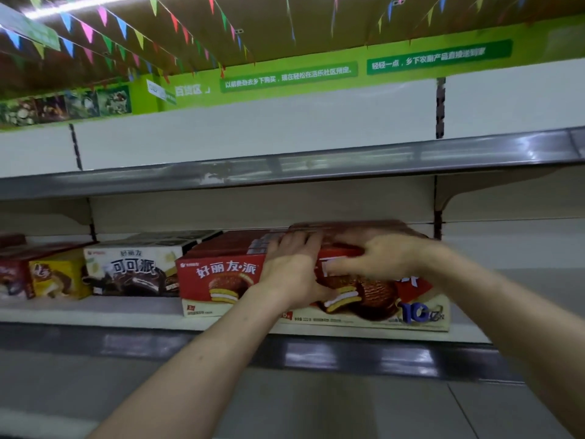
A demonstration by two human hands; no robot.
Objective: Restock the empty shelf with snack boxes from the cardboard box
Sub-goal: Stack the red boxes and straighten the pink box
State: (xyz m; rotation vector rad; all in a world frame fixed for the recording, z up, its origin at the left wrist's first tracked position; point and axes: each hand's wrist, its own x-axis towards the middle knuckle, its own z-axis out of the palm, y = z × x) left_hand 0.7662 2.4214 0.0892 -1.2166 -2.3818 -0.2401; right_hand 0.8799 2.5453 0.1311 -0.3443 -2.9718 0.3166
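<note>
A large red snack box (395, 299) printed with chocolate pies stands on the middle shelf (95, 312), right of centre. My left hand (291, 267) grips its left end, fingers laid over the top and thumb down the front face. My right hand (380, 258) holds its upper front edge, thumb on top and fingers across the front. Against its left side stands a smaller red snack box (218, 280) of the same brand. The cardboard box is out of view.
Left of the red boxes stand a white-and-black cocoa pie box (133, 270), a yellow box (60, 274) and a dark red box (12, 277). The upper shelf (285, 167) holds nothing. Bare shelf runs on to the right of the large box.
</note>
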